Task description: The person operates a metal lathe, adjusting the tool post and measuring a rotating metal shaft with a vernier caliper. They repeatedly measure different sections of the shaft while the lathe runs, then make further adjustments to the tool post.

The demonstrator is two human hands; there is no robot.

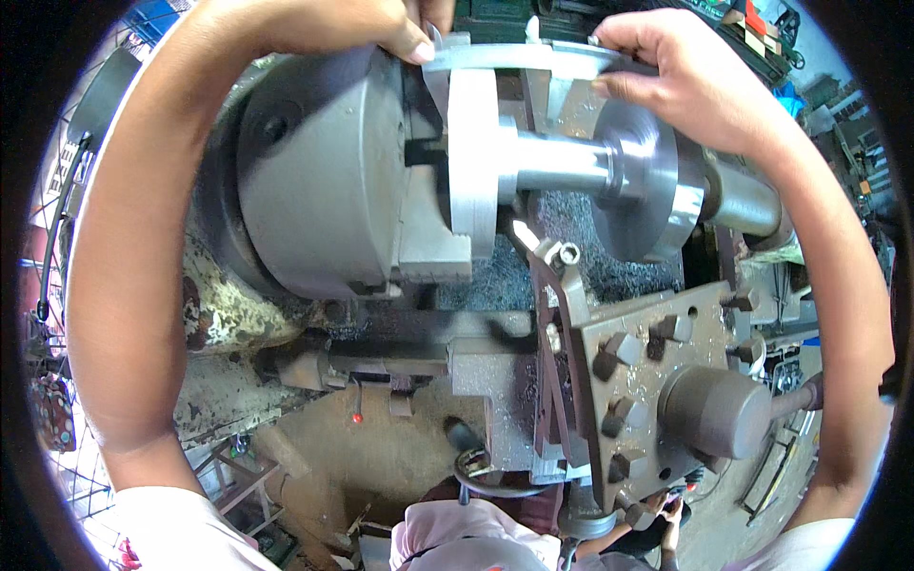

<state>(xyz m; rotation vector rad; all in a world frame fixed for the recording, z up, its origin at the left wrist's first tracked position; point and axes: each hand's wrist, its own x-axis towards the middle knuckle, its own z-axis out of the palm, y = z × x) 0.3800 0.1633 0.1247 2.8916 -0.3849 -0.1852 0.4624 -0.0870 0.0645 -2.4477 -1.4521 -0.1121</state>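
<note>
A metal vernier caliper (509, 57) lies crosswise over the top of a shiny turned workpiece (562, 164). My left hand (390, 27) pinches its left end by the jaw, thumb in front, with the other fingers partly cut off by the upper edge. At the other end, my right hand (657, 59) grips the beam between thumb and fingers. One caliper jaw reaches down on the left of the workpiece's left flange, and the sliding jaw hangs over the shaft; whether they touch metal I cannot tell. The lathe chuck (314, 171) clamps the workpiece on the left.
A cutting tool (547, 252) points up at the shaft from the bolted tool post (657, 400). The tailstock quill (747, 200) meets the workpiece's right end. Metal chips (609, 257) cover the bed below. At the lower right a person (657, 538) sits with hands together.
</note>
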